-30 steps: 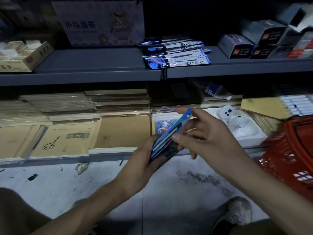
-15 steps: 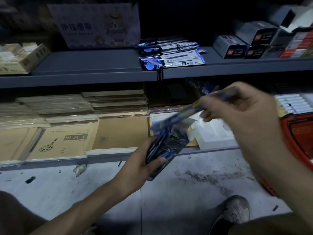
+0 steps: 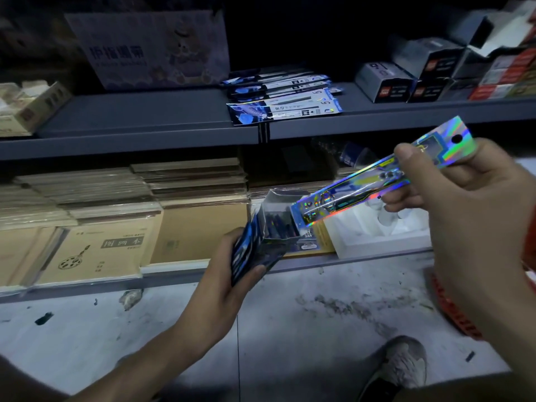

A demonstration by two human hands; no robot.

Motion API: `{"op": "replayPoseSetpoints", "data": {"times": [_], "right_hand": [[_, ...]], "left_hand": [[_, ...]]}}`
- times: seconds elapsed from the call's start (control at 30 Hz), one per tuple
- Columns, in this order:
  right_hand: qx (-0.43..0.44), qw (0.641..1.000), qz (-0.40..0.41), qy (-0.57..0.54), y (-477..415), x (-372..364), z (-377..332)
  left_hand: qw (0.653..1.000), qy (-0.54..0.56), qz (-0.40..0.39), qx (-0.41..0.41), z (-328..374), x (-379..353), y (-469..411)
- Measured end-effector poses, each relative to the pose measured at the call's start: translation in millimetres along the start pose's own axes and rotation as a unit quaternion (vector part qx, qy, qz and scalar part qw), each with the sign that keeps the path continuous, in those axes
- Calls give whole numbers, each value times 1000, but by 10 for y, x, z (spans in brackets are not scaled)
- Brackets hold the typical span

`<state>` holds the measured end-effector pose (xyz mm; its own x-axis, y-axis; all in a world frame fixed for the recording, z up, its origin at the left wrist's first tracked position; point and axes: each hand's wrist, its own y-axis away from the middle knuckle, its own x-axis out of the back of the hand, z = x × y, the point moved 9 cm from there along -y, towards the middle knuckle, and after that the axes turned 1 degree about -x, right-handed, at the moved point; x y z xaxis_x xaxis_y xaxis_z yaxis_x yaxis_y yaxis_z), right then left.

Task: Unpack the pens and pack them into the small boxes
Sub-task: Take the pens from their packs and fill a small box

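Pulling one holographic pen pack [image 3: 377,181] clear, my right hand [image 3: 464,207] now pinches it above-right of the bundle [image 3: 261,245] my left hand [image 3: 226,277] grips; opening it likely comes next.

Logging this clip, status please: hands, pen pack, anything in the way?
Left hand grips open box. Right hand pinches pen pack, its low end by the box mouth. Nothing between them.

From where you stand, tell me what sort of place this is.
Likely a stationery shop or its stockroom: grey metal shelves carry stacks of exercise books, carded pen packs and small boxed goods, and a red shopping basket sits at the right edge.
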<state>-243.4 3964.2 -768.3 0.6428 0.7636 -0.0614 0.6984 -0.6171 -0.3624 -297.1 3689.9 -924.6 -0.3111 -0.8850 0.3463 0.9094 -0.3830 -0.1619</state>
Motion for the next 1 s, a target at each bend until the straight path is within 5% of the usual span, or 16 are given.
{"op": "replayPoseSetpoints", "data": {"times": [0.6, 1.0], "right_hand": [[19, 997, -26, 73, 359, -296, 20], [106, 990, 21, 90, 302, -285, -227]], "left_hand": [[999, -33, 23, -35, 79, 10, -15], [997, -41, 52, -37, 69, 110, -49]]}}
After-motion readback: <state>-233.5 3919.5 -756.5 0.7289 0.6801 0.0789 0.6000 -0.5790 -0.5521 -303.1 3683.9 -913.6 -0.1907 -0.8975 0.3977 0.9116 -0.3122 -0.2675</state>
